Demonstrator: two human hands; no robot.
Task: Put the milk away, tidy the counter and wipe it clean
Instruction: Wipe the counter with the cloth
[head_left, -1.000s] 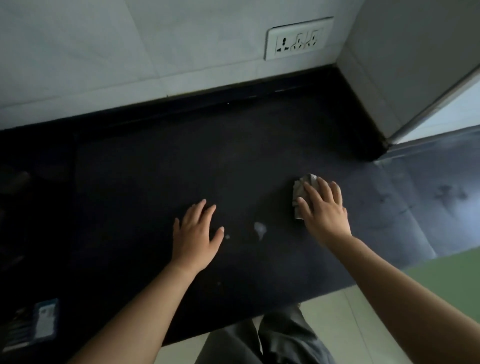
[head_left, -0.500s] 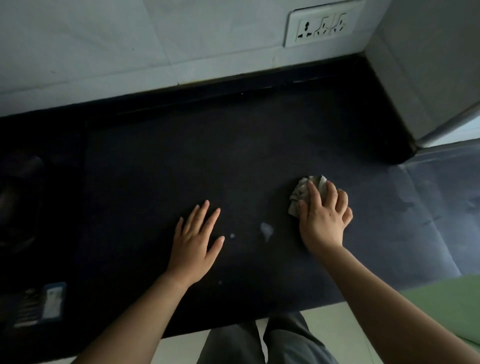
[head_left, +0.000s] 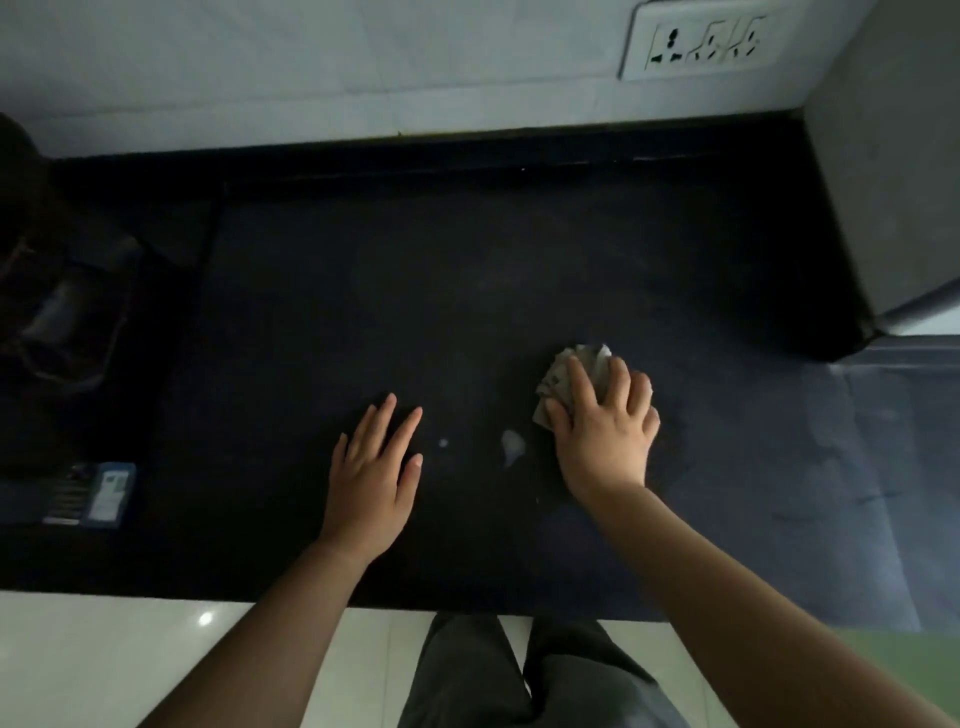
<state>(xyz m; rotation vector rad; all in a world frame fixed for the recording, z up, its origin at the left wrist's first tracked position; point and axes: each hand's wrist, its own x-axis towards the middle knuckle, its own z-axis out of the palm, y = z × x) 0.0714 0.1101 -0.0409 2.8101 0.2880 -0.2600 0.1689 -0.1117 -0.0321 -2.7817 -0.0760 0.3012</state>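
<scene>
Our left hand (head_left: 374, 473) lies flat, fingers straight, on the dark counter (head_left: 363, 312), while our right hand (head_left: 605, 436) grips a crumpled cloth (head_left: 584, 364) on the counter, just beside a small white spill (head_left: 511, 447).

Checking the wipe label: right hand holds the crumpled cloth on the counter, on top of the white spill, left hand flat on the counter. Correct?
Not quite. In the head view the white spill lies uncovered on the counter, between the hands, just left of the cloth. The rest stands: right hand holds the cloth, left hand flat.
</scene>
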